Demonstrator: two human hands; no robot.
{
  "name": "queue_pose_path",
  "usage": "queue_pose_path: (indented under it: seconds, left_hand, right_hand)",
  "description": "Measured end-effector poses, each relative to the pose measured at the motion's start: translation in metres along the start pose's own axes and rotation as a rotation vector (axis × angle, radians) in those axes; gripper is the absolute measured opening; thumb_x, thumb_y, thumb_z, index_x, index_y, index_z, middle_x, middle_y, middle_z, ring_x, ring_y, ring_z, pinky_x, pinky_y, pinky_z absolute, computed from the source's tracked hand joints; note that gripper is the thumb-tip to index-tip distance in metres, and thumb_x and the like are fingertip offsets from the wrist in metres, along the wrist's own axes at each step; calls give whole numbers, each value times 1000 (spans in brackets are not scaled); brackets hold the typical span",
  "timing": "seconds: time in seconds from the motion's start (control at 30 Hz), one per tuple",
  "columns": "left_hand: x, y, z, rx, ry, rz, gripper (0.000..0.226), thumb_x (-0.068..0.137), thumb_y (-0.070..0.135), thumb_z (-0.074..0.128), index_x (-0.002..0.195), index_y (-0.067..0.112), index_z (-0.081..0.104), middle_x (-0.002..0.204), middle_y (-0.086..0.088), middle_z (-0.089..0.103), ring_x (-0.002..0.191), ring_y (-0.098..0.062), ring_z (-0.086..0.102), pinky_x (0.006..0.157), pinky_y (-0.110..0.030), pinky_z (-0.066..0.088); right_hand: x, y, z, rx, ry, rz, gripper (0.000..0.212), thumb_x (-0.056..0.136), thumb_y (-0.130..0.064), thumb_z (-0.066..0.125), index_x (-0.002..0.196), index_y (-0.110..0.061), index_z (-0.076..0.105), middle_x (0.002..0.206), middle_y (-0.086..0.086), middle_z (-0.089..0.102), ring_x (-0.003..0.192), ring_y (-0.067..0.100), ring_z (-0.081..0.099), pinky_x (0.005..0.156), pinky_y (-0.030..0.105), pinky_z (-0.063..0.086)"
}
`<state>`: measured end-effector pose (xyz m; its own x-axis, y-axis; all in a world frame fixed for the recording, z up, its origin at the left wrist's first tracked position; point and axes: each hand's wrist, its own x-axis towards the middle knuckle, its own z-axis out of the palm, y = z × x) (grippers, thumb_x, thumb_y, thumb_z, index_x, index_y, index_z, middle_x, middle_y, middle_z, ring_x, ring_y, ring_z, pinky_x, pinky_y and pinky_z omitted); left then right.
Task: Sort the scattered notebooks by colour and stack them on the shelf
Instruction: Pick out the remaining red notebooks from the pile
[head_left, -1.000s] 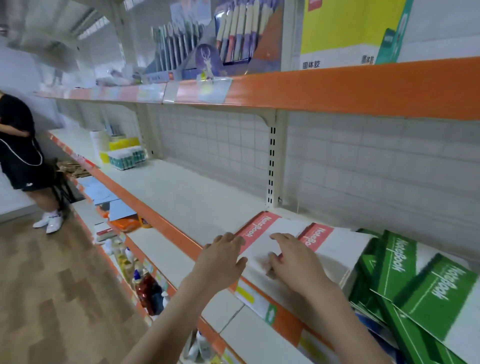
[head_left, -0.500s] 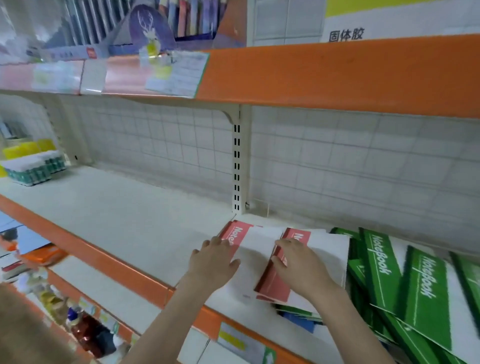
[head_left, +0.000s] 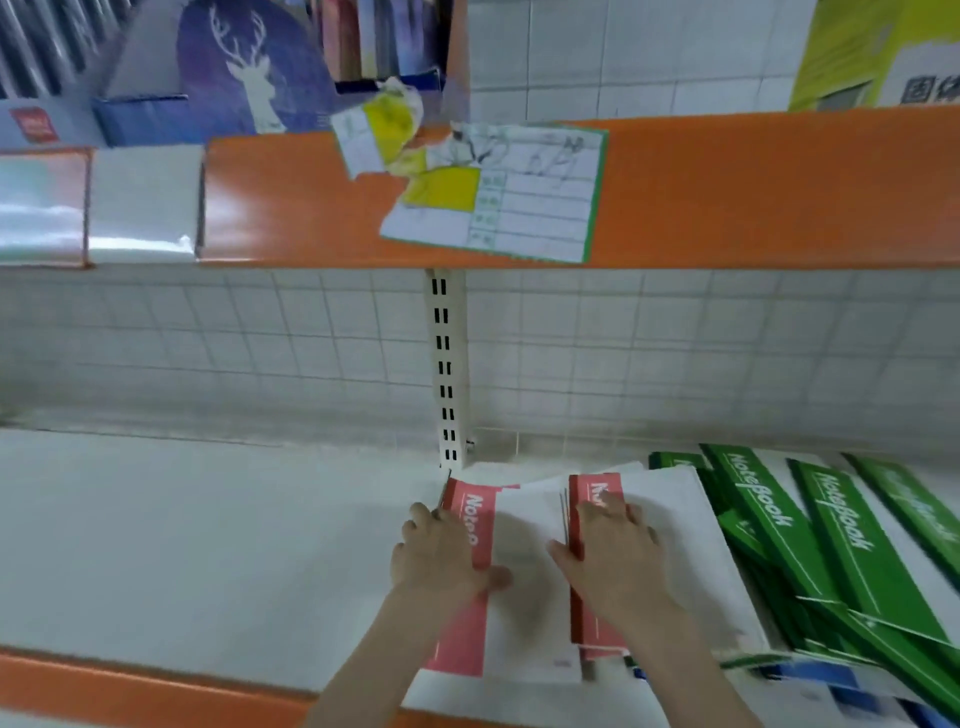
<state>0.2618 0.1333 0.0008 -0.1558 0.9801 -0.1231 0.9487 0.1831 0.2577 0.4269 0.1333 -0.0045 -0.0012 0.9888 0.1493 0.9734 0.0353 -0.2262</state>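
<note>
Two red-spined white notebooks lie side by side on the white shelf. My left hand grips the left red notebook at its spine edge, thumb on the cover. My right hand holds the spine edge of the right red notebook stack, thumb hooked round that edge. Several green notebooks fan out slanted just to the right, partly under the red stack. Blue notebooks peek out beneath them near the shelf's front.
The shelf's orange front lip runs along the bottom left. An upper shelf's orange edge with a torn paper label hangs overhead. A slotted upright stands against the grid back wall behind the notebooks.
The view has swung right and closer to the shelf. My right hand has slid the red stack's spine upright beside the left notebook; my left hand has stayed on the left notebook's spine.
</note>
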Motion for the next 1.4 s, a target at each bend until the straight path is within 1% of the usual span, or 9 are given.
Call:
queue_pose_path:
  seconds: [0.17,0.3,0.43,0.6,0.8,0.93,1.03,1.17,1.4]
  left_hand:
    - [12,-2,1,-309,5,100,77,68,36,82,115,10,27,113,-7,49,102,-28,59,82,-38,52]
    - [27,-7,3,-407,21,184,46,80,11,67,104,11,27,94,-7,59,82,-25,64,71,-41,56]
    - [38,-13,5,-551,-1,230,35,82,6,58,108,9,35,92,-6,61,76,-22,65,65,-37,57]
    - [33,-22,8,-831,-66,204,34,84,3,60,111,14,43,86,0,61,68,-11,63,44,-10,43]
    - [34,-22,14,-852,-25,234,26,86,2,53,110,9,45,86,-4,64,64,-20,68,62,-32,58]
    - [35,-22,12,-902,-46,230,23,87,-5,45,108,5,44,83,-4,59,64,-13,59,46,-12,46]
    - [35,-21,11,-1017,-58,154,18,94,12,46,110,9,51,96,-9,64,81,-20,62,69,-32,53]
    - [32,-20,7,-1095,-117,111,27,97,36,46,104,12,56,96,-6,64,89,-20,61,78,-34,46]
    - [32,-30,5,-1031,-113,63,25,86,-2,43,104,14,49,91,-9,61,80,-23,62,60,-29,45]
  right_hand:
    - [-12,-6,13,32,52,129,55,85,-52,54,128,-18,49,134,4,46,126,23,41,109,34,31]
    - [-12,-9,9,79,99,183,49,87,-47,55,124,-15,49,128,2,49,122,19,42,106,28,32]
    - [-12,-11,3,115,113,206,30,86,-36,55,107,-16,49,102,0,55,98,16,52,87,24,45]
    - [-2,-17,-8,127,63,204,15,91,-27,49,93,-12,47,84,4,59,72,18,59,65,28,53]
    - [-2,-19,-37,39,85,178,25,99,-24,41,107,-12,60,68,-7,50,51,3,44,42,11,34]
    - [-5,-53,-27,303,86,108,23,92,-14,43,106,-10,62,83,3,62,67,18,57,54,20,40]
    - [-5,-87,-6,416,56,26,22,92,-12,42,107,-12,58,89,6,64,81,22,61,67,25,47]
    - [-4,-107,15,406,53,55,34,94,-11,38,125,-11,51,111,11,65,99,26,62,87,34,49]
    - [-5,-64,10,245,134,237,40,91,-1,46,127,-18,53,119,3,62,108,17,60,90,25,49]
